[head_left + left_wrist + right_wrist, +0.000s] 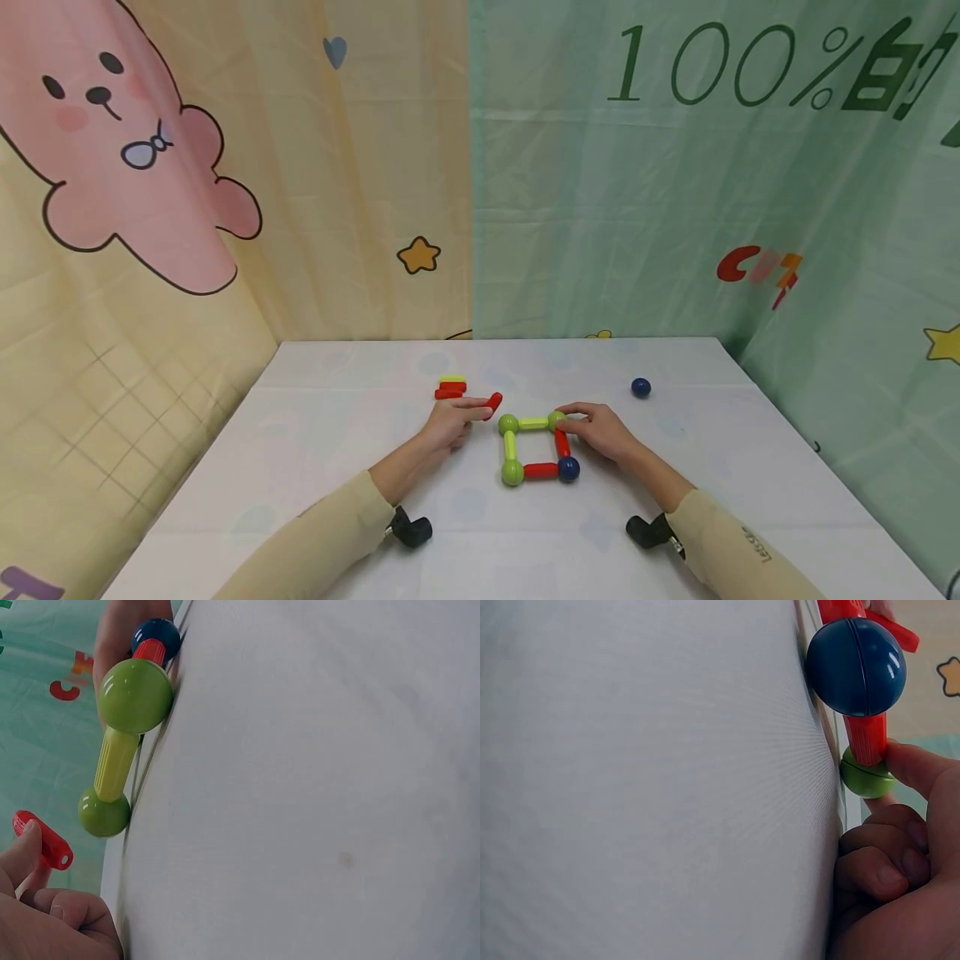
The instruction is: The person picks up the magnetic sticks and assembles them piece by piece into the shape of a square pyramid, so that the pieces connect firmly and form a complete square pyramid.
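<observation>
A square of balls and rods lies on the table, with three green balls (512,473) and one dark blue ball (568,469) at its corners. Two yellow-green rods (511,446) form its left and far sides; two red rods (541,472) form the near and right sides. My left hand (448,423) pinches a loose red rod (46,841) between thumb and fingers, left of the square's far-left corner. With thumb and index finger, my right hand (602,429) pinches the far-right green ball (866,774), its other fingers curled beneath.
Behind the left hand lie more rods, red ones (452,387) and a yellow one (452,378). A separate dark blue ball (641,387) sits at the back right of the white table (315,467). Printed curtains (360,167) hang behind the table and along both sides.
</observation>
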Demonstrator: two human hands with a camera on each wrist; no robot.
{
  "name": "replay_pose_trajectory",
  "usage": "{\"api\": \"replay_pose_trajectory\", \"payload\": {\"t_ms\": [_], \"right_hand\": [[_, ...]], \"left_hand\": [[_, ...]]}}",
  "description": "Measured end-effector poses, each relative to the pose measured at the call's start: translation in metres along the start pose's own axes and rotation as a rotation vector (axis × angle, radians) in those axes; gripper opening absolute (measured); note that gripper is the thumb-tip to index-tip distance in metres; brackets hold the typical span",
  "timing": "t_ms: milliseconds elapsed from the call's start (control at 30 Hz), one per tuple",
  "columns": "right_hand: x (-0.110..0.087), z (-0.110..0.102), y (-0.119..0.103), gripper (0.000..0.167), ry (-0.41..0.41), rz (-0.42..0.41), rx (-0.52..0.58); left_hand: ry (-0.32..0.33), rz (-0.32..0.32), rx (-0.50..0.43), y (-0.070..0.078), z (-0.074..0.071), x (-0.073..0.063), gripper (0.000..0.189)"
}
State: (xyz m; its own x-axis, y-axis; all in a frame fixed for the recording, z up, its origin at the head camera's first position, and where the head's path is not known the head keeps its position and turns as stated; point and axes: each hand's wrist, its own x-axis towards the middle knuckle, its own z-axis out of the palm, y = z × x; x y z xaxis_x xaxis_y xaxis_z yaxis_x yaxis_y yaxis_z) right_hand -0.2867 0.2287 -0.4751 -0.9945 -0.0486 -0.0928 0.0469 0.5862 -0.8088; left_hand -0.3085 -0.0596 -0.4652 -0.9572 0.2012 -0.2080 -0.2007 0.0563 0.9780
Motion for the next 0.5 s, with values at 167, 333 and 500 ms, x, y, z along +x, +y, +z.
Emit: {"api": "replay_pose_trajectory", "payload": {"t_ms": [167,333,500], "right_hand": [[-0.001,-0.001,-0.001,0.039,-0.005,-0.001,0.005],[-0.001,-0.001,0.0,0.04,-0.006,-0.001,0.005],[0.0,-0.001,0.001,0.04,-0.004,-0.006,0.006]], "left_hand": [[-0.005,-0.02,-0.013,0.002,0.012,0.001,0.032],[0.008,-0.043,-0.01,0.003,0.025,0.004,0.031],[0.008,-0.037,-0.024,0.004,0.035,0.008,0.031]]}}
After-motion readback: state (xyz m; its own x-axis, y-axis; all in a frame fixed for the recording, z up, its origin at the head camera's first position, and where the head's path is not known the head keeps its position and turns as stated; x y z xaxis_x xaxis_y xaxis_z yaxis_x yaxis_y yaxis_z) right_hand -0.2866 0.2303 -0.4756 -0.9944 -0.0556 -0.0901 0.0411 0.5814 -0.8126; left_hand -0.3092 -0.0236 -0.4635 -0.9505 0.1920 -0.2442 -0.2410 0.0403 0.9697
